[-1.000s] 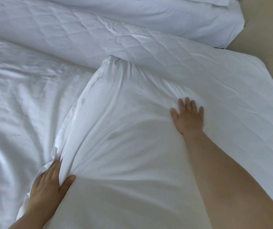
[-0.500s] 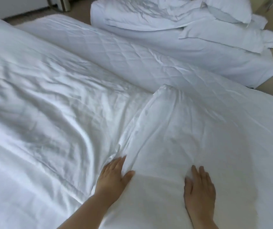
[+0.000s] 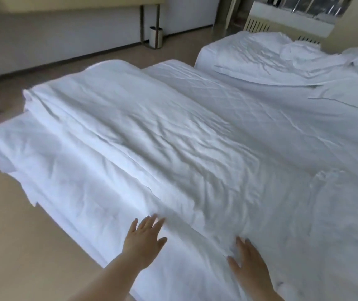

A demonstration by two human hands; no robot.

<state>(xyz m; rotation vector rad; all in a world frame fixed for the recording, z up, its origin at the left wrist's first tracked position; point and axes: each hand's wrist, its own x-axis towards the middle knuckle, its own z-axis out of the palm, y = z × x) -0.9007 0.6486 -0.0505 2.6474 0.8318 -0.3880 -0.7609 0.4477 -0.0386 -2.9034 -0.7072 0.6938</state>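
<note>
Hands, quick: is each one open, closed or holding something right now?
Left hand: open, fingers spread at the white bedding.
Right hand: open, flat on the bedding.

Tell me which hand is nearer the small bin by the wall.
Left. The left hand lies roughly in line with the bin; the right hand is farther off to the right.
</note>
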